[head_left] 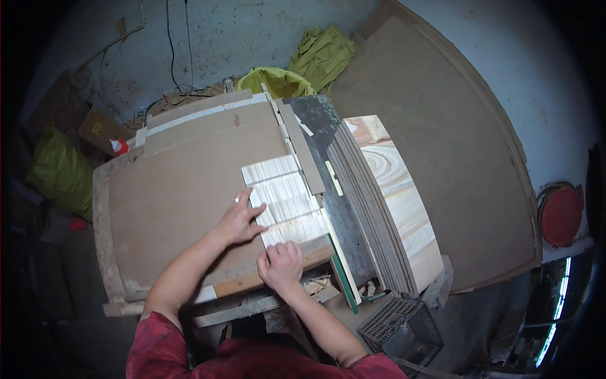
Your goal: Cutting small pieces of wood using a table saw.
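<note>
Several pale wood boards (pixel 282 199) lie edge to edge on the brown-topped workbench (pixel 189 177), their right ends along a straight wooden strip (pixel 302 151). My left hand (pixel 238 216) rests at their left side, thumb and fingers spread and touching the boards' ends. At the near edge of the closest board, my right hand (pixel 282 264) has its fingers curled in against the wood. The undersides of the right fingers are hidden.
Right of the bench stands a stack of thin panels (pixel 369 202) topped with pale grained boards (pixel 398 196). Large brown sheets (pixel 442 158) lean on the wall. A black plastic crate (pixel 401 328) sits on the floor, and yellow-green sacks (pixel 60 170) lie at the left and back.
</note>
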Motion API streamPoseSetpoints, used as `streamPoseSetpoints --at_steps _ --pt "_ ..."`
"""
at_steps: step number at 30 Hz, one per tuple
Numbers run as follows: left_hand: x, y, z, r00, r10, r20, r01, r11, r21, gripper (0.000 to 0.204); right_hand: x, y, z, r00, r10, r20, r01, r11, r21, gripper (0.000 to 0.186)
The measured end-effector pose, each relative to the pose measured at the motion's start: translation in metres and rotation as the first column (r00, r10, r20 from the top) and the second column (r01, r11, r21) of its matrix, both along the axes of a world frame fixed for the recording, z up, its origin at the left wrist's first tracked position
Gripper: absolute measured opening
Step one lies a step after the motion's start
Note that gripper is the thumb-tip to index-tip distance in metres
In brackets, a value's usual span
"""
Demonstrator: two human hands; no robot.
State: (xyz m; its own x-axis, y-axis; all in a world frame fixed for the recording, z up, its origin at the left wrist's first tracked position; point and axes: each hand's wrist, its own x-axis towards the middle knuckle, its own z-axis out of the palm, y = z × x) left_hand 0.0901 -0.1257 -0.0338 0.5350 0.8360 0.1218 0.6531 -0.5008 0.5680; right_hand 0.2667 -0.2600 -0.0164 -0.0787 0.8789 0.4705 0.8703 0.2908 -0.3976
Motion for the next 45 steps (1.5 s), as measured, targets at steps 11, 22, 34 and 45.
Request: streamPoseSetpoints --at_steps 11,22,34,45 --pt "-0.054 0.171 0.006 0.967 0.101 -0.235 -0.123 0.989 -0.082 0.077 -0.06 0.161 -0.004 1.0 0.029 0.0 -0.029 0.996 -0.083 0.023" --pt "-0.017 0.057 0.002 0.991 0.083 -0.109 -0.087 0.996 -0.035 0.071 -0.021 0.053 0.0 1.0 0.011 0.014 -0.01 0.998 -0.065 0.019" --pt "0.047 -0.177 0.007 1.0 0.01 0.014 -0.01 1.0 -0.021 0.069 0.057 -0.172 0.013 0.997 0.041 -0.065 -0.044 0.998 -0.048 0.02" --pt "0.077 -0.172 0.002 0.999 -0.032 0.035 0.034 0.999 -0.042 0.069 0.066 -0.173 0.011 0.995 0.045 -0.089 -0.052 0.995 -0.08 0.019"
